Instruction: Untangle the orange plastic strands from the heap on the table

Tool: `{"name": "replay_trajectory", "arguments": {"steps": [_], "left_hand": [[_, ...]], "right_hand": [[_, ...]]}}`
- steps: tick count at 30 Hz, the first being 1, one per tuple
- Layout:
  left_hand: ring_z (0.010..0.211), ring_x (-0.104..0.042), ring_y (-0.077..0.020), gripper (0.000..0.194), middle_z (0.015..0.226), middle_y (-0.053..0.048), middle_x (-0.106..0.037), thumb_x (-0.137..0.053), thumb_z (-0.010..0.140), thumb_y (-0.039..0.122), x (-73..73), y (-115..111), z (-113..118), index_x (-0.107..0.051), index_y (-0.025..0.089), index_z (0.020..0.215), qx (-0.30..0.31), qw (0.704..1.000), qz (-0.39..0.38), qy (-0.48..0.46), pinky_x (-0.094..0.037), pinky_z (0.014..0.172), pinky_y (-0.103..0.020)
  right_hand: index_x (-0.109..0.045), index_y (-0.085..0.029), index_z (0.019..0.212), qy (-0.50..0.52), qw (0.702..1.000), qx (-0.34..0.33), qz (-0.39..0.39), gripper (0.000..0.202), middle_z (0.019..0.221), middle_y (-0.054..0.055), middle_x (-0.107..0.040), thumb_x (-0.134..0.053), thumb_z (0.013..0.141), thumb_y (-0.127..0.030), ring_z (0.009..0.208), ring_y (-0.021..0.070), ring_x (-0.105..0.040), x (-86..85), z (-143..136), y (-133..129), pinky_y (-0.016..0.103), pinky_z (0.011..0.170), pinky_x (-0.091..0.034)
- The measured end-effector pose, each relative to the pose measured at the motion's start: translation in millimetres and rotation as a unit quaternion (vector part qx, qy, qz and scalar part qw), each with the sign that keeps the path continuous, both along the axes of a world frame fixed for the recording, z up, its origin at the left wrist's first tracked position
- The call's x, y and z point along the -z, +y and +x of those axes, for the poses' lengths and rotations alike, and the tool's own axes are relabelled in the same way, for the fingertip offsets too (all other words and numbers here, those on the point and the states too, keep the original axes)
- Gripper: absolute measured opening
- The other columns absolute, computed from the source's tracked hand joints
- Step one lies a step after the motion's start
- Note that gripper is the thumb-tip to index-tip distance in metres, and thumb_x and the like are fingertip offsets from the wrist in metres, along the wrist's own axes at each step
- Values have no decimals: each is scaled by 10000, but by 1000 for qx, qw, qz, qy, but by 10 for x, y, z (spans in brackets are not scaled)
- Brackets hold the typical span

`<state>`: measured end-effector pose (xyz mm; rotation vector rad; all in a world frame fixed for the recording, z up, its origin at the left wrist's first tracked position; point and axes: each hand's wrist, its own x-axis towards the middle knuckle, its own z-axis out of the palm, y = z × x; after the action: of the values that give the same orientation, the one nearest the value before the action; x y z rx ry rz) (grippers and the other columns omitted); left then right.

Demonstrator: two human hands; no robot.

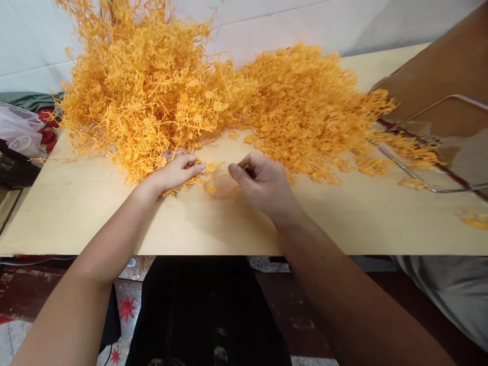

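At the lower edge of a tall heap of stringy orange plastic pieces, my left hand is closed around some of them, thumb and forefinger near the tips of a small flower-like orange piece. Just to the right, my right hand pinches with thumb and forefinger at the end of a thin orange strand that runs towards the left hand. Its other fingers are curled in. A second, lower pile of orange pieces lies behind and to the right of my right hand.
The pale wooden table ends close to my lap. A bent metal wire frame and brown cardboard are at the right. A plastic bag and a black box are at the left; a tiled wall stands behind.
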<state>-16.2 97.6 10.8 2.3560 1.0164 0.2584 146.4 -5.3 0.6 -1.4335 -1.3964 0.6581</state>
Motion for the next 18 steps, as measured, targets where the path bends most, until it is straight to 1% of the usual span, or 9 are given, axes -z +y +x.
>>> {"name": "replay_trajectory", "arguments": {"steps": [2, 4, 6, 8, 9, 11, 14, 16, 18], "left_hand": [[1002, -420, -185, 349, 851, -39, -502, -421, 808, 451, -58, -12, -26, -601, 153, 786, 16, 999, -30, -4, -308, 964, -348], [1033, -407, -200, 393, 868, -36, -516, -425, 794, 510, -105, -33, -52, -620, 169, 806, 38, 998, -48, 7, -265, 999, -390], [1040, -397, -217, 404, 864, -30, -530, -503, 734, 556, -130, -72, -62, -618, 174, 795, 58, 997, -37, 35, -206, 1022, -446], [1022, -397, -223, 394, 840, -23, -542, -576, 678, 555, -129, -123, -49, -592, 168, 753, 61, 996, 7, 60, -156, 1025, -491], [1004, -401, -219, 381, 818, -20, -544, -574, 687, 544, -119, -148, -35, -570, 164, 722, 57, 996, 35, 67, -148, 1021, -501], [968, -412, -206, 359, 772, -19, -541, -498, 762, 506, -89, -187, 0, -519, 160, 667, 45, 994, 77, 68, -160, 1011, -500], [958, -422, -203, 361, 775, -36, -542, -378, 847, 438, -53, -209, 41, -481, 159, 643, 39, 991, 102, 73, -203, 991, -483], [978, -422, -214, 363, 825, -58, -556, -350, 867, 420, -45, -214, 55, -493, 156, 664, 38, 990, 109, 86, -224, 980, -483], [1000, -423, -226, 361, 862, -73, -571, -341, 877, 407, -42, -219, 65, -506, 151, 683, 44, 987, 115, 103, -226, 978, -498]], "right_hand": [[-425, -210, 599, 30, 999, -3, -16, 347, 485, -51, -341, -584, 759, -474, 441, 78, -294, 66, 43, 72, 254, 421, -238], [-451, -206, 625, 58, 998, -13, -30, 341, 501, -45, -382, -590, 750, -491, 449, 80, -326, 118, 51, 136, 250, 423, -255], [-462, -203, 636, 79, 996, -20, -40, 338, 513, -40, -410, -595, 744, -495, 458, 81, -350, 153, 37, 184, 248, 429, -269], [-461, -203, 633, 86, 995, -25, -47, 333, 516, -38, -420, -602, 740, -484, 460, 81, -356, 168, 17, 210, 246, 430, -272], [-461, -203, 632, 85, 995, -28, -49, 326, 519, -38, -424, -606, 740, -474, 461, 81, -359, 170, 10, 214, 247, 431, -274], [-462, -205, 637, 82, 995, -33, -51, 306, 527, -36, -427, -603, 746, -454, 467, 84, -367, 162, 0, 209, 249, 437, -286], [-440, -209, 632, 66, 996, -38, -42, 283, 529, -39, -411, -573, 772, -416, 476, 87, -362, 138, -12, 169, 250, 450, -294], [-409, -212, 614, 24, 999, -35, -24, 279, 520, -43, -391, -553, 789, -376, 472, 85, -345, 125, -32, 120, 251, 458, -292], [-388, -212, 602, -44, 999, -26, 2, 270, 519, -38, -401, -539, 793, -327, 471, 88, -347, 109, -71, 41, 257, 468, -290]]}}
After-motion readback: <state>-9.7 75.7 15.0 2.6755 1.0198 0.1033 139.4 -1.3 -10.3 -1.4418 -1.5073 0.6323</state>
